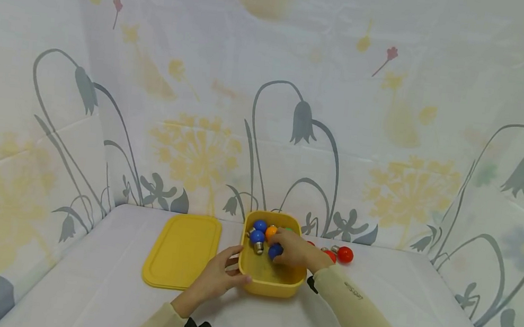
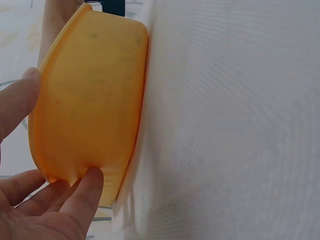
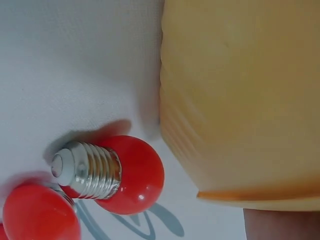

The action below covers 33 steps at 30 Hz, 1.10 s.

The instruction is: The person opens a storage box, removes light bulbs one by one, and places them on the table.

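Note:
A yellow plastic box [image 1: 268, 289] stands on the table with several small round light bulbs in it. Two blue bulbs [image 1: 258, 236] with metal screw bases lie toward its left wall, an orange bulb [image 1: 271, 232] beside them. A bit of green shows behind my right hand [image 1: 293, 248], which reaches in over the right rim. Its thumb and fingers pinch another blue bulb [image 1: 275, 250]. My left hand [image 1: 218, 276] grips the box at its front left corner, thumb at the front, fingers against the left wall. In the right wrist view, the box wall hides the right hand's fingers.
Left of the box a flat yellow lid [image 1: 182, 251] lies on the white-covered table [image 1: 101, 274]. Several red bulbs [image 1: 345, 255] lie to the right of the box; one red bulb [image 3: 135, 175] is close by its wall. A flower-printed cloth [image 1: 230, 101] hangs behind.

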Tool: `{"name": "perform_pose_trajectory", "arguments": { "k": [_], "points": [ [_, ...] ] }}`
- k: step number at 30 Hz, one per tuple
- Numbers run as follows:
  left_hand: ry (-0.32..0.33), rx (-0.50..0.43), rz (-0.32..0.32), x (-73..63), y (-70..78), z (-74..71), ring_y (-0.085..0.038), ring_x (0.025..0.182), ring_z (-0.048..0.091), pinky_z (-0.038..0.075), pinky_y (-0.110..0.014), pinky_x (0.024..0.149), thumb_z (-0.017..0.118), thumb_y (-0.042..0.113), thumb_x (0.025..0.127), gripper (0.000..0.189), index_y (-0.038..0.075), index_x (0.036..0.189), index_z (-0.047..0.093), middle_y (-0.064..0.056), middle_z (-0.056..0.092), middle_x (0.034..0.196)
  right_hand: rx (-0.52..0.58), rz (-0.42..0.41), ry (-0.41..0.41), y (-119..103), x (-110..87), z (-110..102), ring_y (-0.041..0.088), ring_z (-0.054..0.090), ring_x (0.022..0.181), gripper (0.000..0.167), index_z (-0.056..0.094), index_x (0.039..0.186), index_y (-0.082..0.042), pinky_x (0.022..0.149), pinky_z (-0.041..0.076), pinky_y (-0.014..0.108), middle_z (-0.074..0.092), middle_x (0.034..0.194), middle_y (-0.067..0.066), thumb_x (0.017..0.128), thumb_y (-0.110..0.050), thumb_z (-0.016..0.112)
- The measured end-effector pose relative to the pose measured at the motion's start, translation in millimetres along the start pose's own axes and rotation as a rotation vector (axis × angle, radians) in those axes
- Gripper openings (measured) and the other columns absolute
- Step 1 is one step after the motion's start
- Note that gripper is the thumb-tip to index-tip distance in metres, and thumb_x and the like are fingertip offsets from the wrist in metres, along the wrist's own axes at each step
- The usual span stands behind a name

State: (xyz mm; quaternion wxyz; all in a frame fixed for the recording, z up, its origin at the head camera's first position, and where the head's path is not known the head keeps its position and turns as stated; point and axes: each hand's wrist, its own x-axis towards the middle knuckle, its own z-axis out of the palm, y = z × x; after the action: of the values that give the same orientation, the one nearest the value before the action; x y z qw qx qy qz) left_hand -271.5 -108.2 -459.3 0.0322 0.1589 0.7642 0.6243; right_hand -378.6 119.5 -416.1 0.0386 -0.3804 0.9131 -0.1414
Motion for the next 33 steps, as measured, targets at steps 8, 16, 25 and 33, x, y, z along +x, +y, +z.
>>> {"name": "perform_pose_trajectory", "arguments": {
  "k": [8, 16, 25, 33],
  "points": [
    [-0.003, -0.008, 0.01, -1.5, 3.3, -0.1, -0.041, 0.128, 0.044, 0.049, -0.04, 0.097, 0.077, 0.017, 0.082, 0.084, -0.003, 0.147, 0.028, -0.028, 0.031, 0.147, 0.031, 0.005, 0.005, 1, -1.8, 0, 0.015, 0.05, 0.094, 0.028, 0.068, 0.107, -0.01, 0.091, 0.049, 0.034, 0.055, 0.104, -0.002, 0.081, -0.011, 0.077],
    [-0.004, 0.005, 0.018, -2.1, 2.6, -0.2, -0.041, 0.127, 0.045, 0.048, -0.04, 0.097, 0.078, 0.019, 0.081, 0.084, -0.004, 0.146, 0.029, -0.028, 0.032, 0.147, 0.078, -0.004, 0.029, -1, -6.9, -3, 0.016, 0.049, 0.094, 0.027, 0.068, 0.107, -0.009, 0.091, 0.049, 0.035, 0.055, 0.104, -0.003, 0.081, -0.012, 0.076],
    [-0.005, -0.003, 0.011, -3.0, 3.5, 0.4, -0.042, 0.128, 0.044, 0.048, -0.042, 0.096, 0.077, 0.016, 0.082, 0.083, -0.005, 0.146, 0.028, -0.029, 0.031, 0.147, 0.125, 0.039, 0.074, -1, -21.2, -10, 0.019, 0.051, 0.102, 0.033, 0.066, 0.114, -0.011, 0.096, 0.048, 0.039, 0.054, 0.119, 0.001, 0.083, -0.015, 0.074],
    [-0.003, -0.009, 0.004, -3.4, 4.0, 0.7, -0.042, 0.127, 0.044, 0.05, -0.04, 0.095, 0.077, 0.014, 0.082, 0.084, -0.005, 0.146, 0.027, -0.029, 0.031, 0.147, 0.14, 0.022, 0.154, 2, -39.2, -23, 0.022, 0.052, 0.106, 0.035, 0.066, 0.116, -0.009, 0.095, 0.049, 0.04, 0.055, 0.121, 0.003, 0.082, -0.011, 0.071]
  ]
}}
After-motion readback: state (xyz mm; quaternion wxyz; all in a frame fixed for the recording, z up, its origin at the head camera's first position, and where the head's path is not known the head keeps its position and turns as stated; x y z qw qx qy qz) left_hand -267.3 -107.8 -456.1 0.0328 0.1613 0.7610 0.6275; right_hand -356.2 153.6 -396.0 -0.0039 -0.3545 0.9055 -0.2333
